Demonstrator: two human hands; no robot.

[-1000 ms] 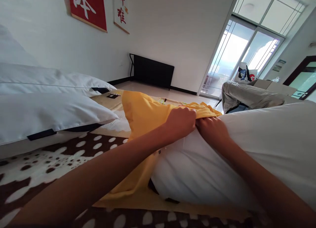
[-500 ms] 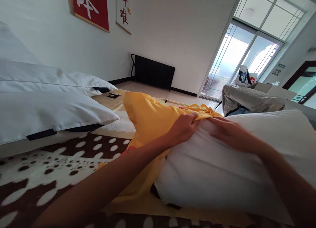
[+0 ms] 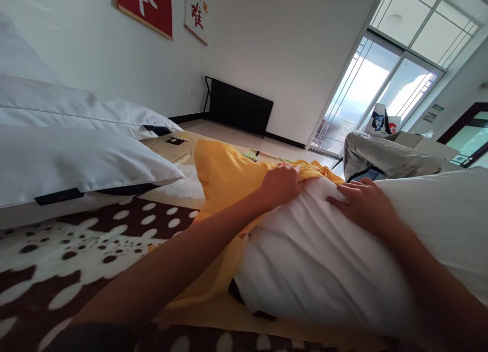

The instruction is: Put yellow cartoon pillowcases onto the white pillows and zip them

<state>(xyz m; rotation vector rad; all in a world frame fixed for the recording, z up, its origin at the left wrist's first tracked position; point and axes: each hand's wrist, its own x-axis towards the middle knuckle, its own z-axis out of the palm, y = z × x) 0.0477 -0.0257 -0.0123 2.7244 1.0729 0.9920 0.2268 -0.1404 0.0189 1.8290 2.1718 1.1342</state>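
Pale walls [image 3: 282,42] enclose a room with a sliding glass door [image 3: 362,100] at the far right, bright with daylight. On the walls hang a red scroll [image 3: 148,11] with white writing and, beside it, a white scroll [image 3: 196,17] with red characters. A black panel [image 3: 240,105] stands on the floor against the far wall. Before the glass door sits a piece of furniture under a grey cover [image 3: 389,151], with a printed white bag [image 3: 378,121] above it.

Nearest is a brown blanket [image 3: 91,250] with white spots. Toward its left edge lie two white pillows, the front one [image 3: 95,156] partly before the back one [image 3: 76,108]. A yellow cloth [image 3: 224,177] spreads across the middle of the blanket, reaching from near its far edge almost to its near edge, bunched into folds at the far side. One large white pillow [image 3: 316,255] lies on its side toward the blanket's right edge, its left end against and partly over the cloth.

Both hands are apart. The left hand [image 3: 282,185] is clamped on the gathered edge of the cloth, fingers curled. Next to it, the right hand [image 3: 362,202] rests on the large pillow's upper side, fingers extended, gripping nothing visible.
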